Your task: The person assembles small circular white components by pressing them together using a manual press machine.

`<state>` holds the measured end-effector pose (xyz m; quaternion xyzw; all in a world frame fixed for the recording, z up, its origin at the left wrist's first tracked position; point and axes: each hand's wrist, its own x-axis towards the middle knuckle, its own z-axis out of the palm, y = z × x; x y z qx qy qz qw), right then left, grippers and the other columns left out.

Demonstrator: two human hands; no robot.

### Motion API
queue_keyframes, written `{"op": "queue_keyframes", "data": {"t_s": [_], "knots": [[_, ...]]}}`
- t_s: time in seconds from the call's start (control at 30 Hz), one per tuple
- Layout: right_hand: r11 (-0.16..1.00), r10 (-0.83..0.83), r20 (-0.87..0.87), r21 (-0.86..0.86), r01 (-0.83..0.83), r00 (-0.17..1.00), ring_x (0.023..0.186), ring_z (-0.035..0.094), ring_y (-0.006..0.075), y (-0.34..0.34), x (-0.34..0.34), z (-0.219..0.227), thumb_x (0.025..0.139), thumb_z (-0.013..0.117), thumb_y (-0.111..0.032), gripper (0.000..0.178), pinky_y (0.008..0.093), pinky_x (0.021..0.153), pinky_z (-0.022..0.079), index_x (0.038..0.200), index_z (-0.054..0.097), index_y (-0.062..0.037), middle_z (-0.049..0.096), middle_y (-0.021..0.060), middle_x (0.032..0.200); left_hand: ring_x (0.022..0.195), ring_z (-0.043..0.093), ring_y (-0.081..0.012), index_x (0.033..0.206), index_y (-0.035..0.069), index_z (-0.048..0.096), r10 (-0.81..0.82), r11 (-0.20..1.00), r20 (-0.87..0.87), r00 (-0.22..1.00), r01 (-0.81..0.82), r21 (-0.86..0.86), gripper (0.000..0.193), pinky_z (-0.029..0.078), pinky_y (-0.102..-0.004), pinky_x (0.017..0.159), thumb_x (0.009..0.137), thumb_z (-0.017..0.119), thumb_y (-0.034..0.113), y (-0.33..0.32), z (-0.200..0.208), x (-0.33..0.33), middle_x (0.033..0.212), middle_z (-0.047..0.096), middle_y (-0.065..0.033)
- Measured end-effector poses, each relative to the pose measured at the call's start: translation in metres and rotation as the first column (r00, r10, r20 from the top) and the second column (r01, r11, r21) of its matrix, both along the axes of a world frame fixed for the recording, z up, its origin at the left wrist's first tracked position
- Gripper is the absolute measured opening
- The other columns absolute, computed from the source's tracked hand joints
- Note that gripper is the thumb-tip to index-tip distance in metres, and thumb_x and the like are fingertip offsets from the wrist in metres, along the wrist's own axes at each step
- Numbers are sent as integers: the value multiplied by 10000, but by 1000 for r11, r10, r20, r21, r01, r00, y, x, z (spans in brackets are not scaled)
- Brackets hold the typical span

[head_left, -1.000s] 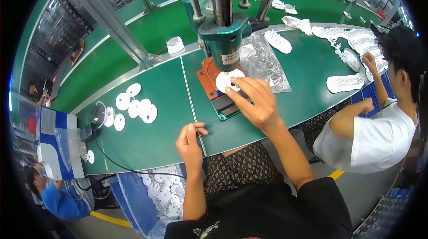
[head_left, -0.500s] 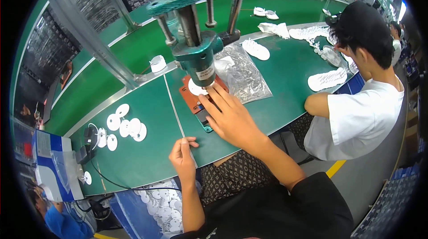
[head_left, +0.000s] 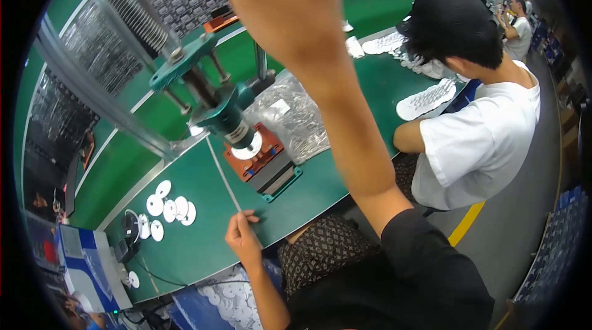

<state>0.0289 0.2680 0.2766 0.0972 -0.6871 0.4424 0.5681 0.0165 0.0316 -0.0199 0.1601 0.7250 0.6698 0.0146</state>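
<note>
My right hand (head_left: 280,16) is raised high over the table, close to the camera. Most of its fingers lie beyond the top edge, so whether it grips anything is hidden. By the near table edge, my left hand (head_left: 242,237) is closed with thumb and fingers together; anything in it is too small or hidden to make out. A green bench press (head_left: 225,117) stands ahead of my left hand, its head over a white disc (head_left: 248,147). That disc sits on an orange fixture (head_left: 271,145) on the press base.
Several white round pieces (head_left: 169,210) lie left on the green table (head_left: 209,247). A clear plastic bag (head_left: 302,120) is right of the press. A blue-and-white box (head_left: 92,268) stands far left. A co-worker in a white shirt (head_left: 481,139) sits right, near white shoe uppers (head_left: 425,99).
My right hand has left the disc and fixture and swung up to the top of the view. My left hand stays near the table edge. The view has shifted and tilted.
</note>
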Motion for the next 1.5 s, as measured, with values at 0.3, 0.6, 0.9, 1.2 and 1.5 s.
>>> {"op": "queue_keyframes", "data": {"t_s": [0.3,0.6,0.9,1.2,1.5], "knots": [[888,276,-380,-250,-385,883,720,545,268,-27,119,-203,1003,370,-315,479,444,727,434,628,547,-74,588,95,673,842,633,-211,963,-7,673,58,983,-254,966,-100,-157,112,491,-328,796,924,612,79,-2,0,-2,870,669,-88],[867,402,-402,-121,-483,822,1420,313,414,-10,39,-64,919,484,-217,642,502,1193,189,1464,307,70,277,246,1557,1371,374,-411,1326,-28,474,-215,854,-623,752,-164,-493,594,373,-457,1105,822,710,179,55,81,-39,1416,449,-204],[855,95,335,-510,95,937,1070,573,208,-32,70,-257,939,559,-42,281,362,979,437,1215,550,12,604,95,1147,1374,391,-379,1300,-13,496,-314,850,-640,701,-93,-519,605,398,-434,1100,768,734,149,76,60,-63,1416,468,-173],[699,321,356,-714,34,878,811,606,131,-37,88,-312,971,516,5,129,271,778,509,1082,578,29,636,85,912,1240,500,-388,1296,34,530,-264,865,-653,709,-126,-486,725,436,-447,1019,643,825,143,87,42,-79,1336,511,-187],[812,400,518,-583,-29,756,915,622,158,-40,90,-304,936,589,2,71,291,847,498,997,623,16,645,97,967,1126,552,-364,1179,46,599,-291,846,-804,518,-254,-469,634,464,-448,940,601,834,159,70,64,-72,1218,566,-174]]}}
